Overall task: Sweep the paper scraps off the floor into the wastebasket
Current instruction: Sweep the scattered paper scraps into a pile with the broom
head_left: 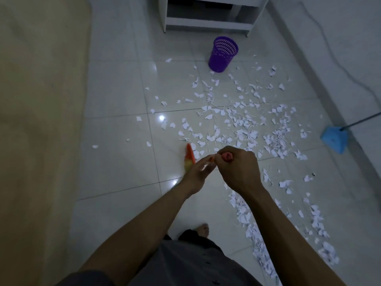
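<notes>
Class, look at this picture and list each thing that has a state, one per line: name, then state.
Wastebasket: upright on the floor, mouth open.
Paper scraps: scattered over the tiles, not yet gathered.
Broom: head down on the floor, blurred.
Dustpan: resting by the wall, unused.
Right hand: closed around the broom handle's top.
Left hand: fingers loose beside the handle; grip unclear.

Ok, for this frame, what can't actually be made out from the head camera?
- Broom: handle foreshortened and motion-blurred, mostly behind both hands.
- Left hand: blurred, so its grip is unclear.
- Wastebasket: inside hidden by the viewing angle.
- Blue dustpan: handle cut off by the right edge.
- White shelf: top cut off by the upper edge.
</notes>
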